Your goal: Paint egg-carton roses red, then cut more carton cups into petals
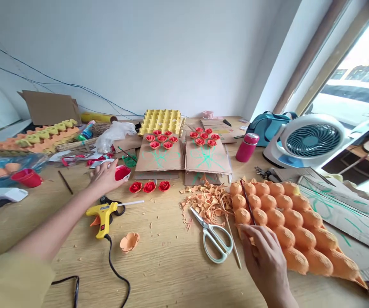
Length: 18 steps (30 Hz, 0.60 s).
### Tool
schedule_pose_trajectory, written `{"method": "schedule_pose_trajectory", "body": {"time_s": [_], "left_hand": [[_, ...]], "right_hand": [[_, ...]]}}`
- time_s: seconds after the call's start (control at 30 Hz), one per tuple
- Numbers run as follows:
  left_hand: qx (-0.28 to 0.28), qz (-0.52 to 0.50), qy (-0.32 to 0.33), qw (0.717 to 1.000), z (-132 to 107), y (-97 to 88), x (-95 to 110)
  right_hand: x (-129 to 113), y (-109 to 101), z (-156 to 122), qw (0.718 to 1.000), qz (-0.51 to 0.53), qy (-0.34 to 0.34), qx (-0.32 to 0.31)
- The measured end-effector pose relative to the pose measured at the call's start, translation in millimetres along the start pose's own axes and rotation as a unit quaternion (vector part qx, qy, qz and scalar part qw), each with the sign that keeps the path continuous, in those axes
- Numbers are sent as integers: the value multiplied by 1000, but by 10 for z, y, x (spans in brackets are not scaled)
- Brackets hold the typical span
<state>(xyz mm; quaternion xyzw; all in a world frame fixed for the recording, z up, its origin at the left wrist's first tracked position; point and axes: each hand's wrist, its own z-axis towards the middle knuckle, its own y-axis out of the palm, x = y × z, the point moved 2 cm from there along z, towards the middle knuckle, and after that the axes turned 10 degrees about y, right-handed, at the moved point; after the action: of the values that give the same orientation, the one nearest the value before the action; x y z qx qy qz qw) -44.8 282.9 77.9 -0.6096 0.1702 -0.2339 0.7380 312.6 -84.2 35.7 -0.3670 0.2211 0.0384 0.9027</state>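
My left hand (103, 177) is closed on the side of a small cup of red paint (122, 173), its open top tilted toward me. Between the fingers of my right hand (264, 256) is a thin dark paintbrush (248, 202), slanting up over the orange egg tray (287, 218). Three red paper flowers (149, 187) lie in a row to the right of the cup. Nearer to me is an unpainted orange flower (129, 242), with a yellow glue gun (103, 216) to its left. White-handled scissors (215, 237) lie left of my right hand.
Orange scraps (205, 201) are heaped beside the egg tray. Two cardboard panels (160, 160) with red flowers and green stems lie behind. A pink bottle (247, 147) and a white fan (309, 139) stand at the right. The glue gun's black cord (120, 276) runs toward me.
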Motion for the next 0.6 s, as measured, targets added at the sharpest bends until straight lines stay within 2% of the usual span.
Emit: {"method": "schedule_pose_trajectory", "body": {"time_s": [0.07, 0.17, 0.27, 0.33, 0.47, 0.53, 0.6], "left_hand": [[25, 21, -12, 999, -269, -71, 67], [105, 51, 58, 992, -775, -163, 286], [188, 9, 134, 973, -1329, -224, 695], [209, -55, 160, 963, -1661, -219, 1052], [216, -168, 196, 942, -2123, -75, 1763], [190, -205, 240, 930, -2249, 41, 2018], [137, -227, 292, 919, -2328, 155, 2174]], "right_hand": [[130, -54, 3, 997, -47, 49, 34], [292, -98, 14, 989, -93, 108, 47], [378, -100, 18, 982, -122, 136, 46], [414, -97, 11, 976, -153, 145, 45], [473, -79, 5, 960, -258, 109, 6], [508, -52, 28, 951, -296, 87, -28], [551, -9, 73, 941, -318, 92, -70]]}}
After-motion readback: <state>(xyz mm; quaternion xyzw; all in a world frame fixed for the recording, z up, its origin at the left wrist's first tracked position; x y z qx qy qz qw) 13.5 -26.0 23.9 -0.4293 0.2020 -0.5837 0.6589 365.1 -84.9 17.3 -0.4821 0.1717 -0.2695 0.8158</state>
